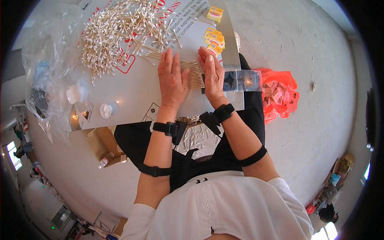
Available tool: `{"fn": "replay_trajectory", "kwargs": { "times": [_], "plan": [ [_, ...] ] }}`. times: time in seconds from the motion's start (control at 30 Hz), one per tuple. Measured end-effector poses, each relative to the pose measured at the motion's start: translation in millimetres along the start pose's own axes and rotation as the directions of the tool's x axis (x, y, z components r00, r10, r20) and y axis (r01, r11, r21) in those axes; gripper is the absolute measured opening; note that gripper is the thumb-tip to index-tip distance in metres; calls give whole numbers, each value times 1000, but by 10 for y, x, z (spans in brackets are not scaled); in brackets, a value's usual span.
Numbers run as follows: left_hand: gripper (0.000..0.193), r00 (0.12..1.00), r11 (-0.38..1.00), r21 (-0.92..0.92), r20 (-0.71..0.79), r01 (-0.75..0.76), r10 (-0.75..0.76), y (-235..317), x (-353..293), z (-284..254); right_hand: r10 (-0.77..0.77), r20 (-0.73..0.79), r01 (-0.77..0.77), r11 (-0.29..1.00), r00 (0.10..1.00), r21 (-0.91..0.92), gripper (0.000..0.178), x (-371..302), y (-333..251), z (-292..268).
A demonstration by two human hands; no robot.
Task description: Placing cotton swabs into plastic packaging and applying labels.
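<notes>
A flat row of wooden-stick cotton swabs [195, 78] lies on the table between my two hands. My left hand [173, 82] is at the row's left side, fingers stretched out and the thumb touching the swabs. At the right end of the row stands my right hand [215, 76], its palm side turned in and its fingers extended with a slight bend. A large loose heap of cotton swabs [116, 34] spreads over the far left of the table. Several stray swabs lie between the heap and my left hand.
Small yellow packets [215, 40] lie along the table's right edge. A clear plastic strip [249, 81] sticks out past that edge. On the floor sits a red bag [286, 80] of small packs. Clear plastic sheeting [52, 72], a white lid [106, 111] and a cardboard box [105, 146] are at left.
</notes>
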State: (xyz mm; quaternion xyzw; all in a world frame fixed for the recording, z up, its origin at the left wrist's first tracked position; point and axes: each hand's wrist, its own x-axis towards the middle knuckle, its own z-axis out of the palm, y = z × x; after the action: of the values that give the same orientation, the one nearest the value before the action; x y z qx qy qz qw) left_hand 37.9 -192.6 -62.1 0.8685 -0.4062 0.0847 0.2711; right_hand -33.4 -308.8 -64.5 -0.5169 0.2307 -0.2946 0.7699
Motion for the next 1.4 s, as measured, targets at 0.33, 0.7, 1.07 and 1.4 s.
{"fn": "replay_trajectory", "kwargs": {
  "times": [0.33,0.7,1.07,1.4],
  "plan": [
    [72,951,994,104,303,27,-58,246,-372,-139,-62,24,66,970,998,-233,29,53,-15,-170],
    [67,966,990,135,251,29,-62,195,-171,-108,-215,39,192,757,976,-625,21,-23,-218,-82],
    [70,972,986,167,229,9,-47,294,-378,-81,-153,79,162,681,985,-714,17,-106,-176,-219],
    [81,941,990,128,337,-64,17,358,-318,-115,-86,19,88,956,996,-279,37,-528,-108,-152]
  ]
}}
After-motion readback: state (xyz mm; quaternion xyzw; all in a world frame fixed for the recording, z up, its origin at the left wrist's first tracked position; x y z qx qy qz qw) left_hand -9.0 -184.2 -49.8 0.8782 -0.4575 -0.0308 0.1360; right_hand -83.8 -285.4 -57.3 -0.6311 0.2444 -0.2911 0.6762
